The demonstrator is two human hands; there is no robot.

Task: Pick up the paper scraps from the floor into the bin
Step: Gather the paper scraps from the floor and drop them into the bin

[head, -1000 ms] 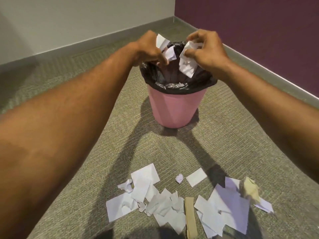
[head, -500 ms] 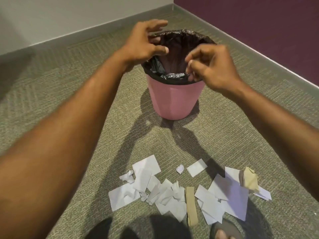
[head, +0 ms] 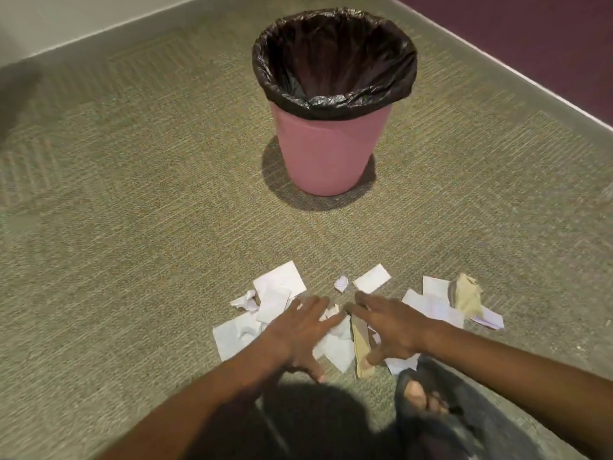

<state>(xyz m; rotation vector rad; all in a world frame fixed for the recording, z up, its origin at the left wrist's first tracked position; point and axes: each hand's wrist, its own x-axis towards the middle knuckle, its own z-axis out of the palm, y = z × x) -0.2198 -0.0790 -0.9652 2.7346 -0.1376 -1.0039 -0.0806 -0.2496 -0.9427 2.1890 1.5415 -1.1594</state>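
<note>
A pink bin [head: 326, 151] lined with a black bag [head: 335, 54] stands upright on the carpet ahead of me. Several white paper scraps [head: 280, 287] lie spread on the floor nearer to me, with a brown strip [head: 362, 351] among them and a crumpled tan piece [head: 467, 295] at the right. My left hand [head: 297, 333] lies flat on the scraps with fingers spread. My right hand [head: 389, 323] rests on the pile beside it, fingers apart, thumb by the brown strip. Neither hand has closed around anything.
The carpet [head: 132, 210] runs to a light wall at the back left and a dark purple wall [head: 537, 38] at the right. A foot in a dark sandal [head: 428, 396] stands just right of the pile, close to my right hand.
Both hands let go of scraps over the bin, then came down and back to the pile on the floor. The view has tilted downward.
</note>
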